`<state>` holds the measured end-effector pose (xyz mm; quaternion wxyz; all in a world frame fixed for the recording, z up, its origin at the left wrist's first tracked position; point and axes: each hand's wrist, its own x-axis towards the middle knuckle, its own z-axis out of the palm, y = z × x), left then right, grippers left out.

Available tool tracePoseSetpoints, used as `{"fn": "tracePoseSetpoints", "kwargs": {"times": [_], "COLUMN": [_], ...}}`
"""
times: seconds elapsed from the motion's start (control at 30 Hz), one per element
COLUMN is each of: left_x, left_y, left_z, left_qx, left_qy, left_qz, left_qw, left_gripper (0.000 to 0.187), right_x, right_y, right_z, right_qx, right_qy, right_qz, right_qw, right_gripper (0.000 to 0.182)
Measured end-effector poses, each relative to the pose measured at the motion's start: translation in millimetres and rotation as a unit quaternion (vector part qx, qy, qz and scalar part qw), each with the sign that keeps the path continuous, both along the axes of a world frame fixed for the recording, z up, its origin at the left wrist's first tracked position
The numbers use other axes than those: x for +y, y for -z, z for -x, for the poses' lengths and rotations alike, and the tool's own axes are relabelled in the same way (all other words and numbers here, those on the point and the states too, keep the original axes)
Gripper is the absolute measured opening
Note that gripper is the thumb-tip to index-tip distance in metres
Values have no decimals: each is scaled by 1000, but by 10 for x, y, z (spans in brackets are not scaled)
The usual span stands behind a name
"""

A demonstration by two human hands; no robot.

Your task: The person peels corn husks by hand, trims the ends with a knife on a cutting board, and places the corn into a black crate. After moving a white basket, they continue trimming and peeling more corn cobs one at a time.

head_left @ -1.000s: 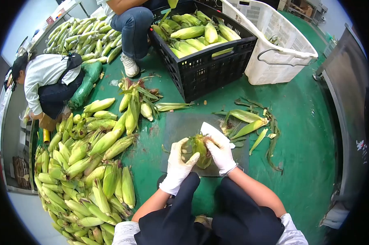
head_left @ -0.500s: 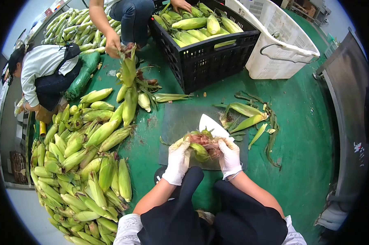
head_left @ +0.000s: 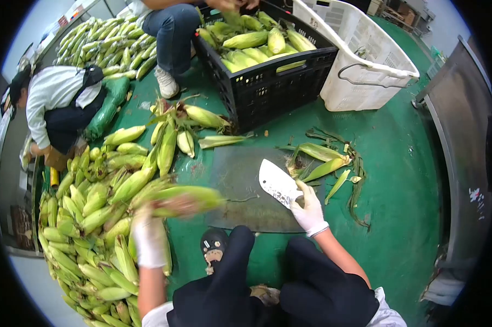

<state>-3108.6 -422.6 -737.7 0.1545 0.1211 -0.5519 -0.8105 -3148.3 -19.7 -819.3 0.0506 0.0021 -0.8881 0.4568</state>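
Green floor is seen; a cleaver is gripped by the right hand, a blurred corn ear seemingly clasped by the left hand

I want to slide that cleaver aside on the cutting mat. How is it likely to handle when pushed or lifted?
The cleaver has a broad, flat blade, so it will probably feel stiff and blade-heavy. Lying flat on the dark mat, it should slide rather than roll. The right hand grips it at the handle end; the glove may slip somewhat.
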Motion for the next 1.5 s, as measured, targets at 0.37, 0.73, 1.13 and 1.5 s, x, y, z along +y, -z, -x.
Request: {"fn": "tracePoseSetpoints", "kwargs": {"times": [0.37,0.73,1.13,1.5], "left_x": [-2725,-82,-683,930], "left_y": [-1123,1637,1350,1414], "left_z": [-361,547,2329,557], "left_qx": [-259,-344,-361,-118], "left_qy": [-419,129,-140,202], "left_qz": [705,519,724,523], "left_qw": [509,772,571,820], "left_gripper": [35,60,74,45], "right_x": [265,704,97,-348], "right_y": [865,212,310,-154], "right_z": [-313,-261,-89,-229], "right_qx": [-147,-100,-177,88], "right_qy": [-24,179,61,-242], "right_qz": [-306,-60,-1,-167], "right_qw": [940,977,982,952], "right_gripper": [42,33,30,30]}}
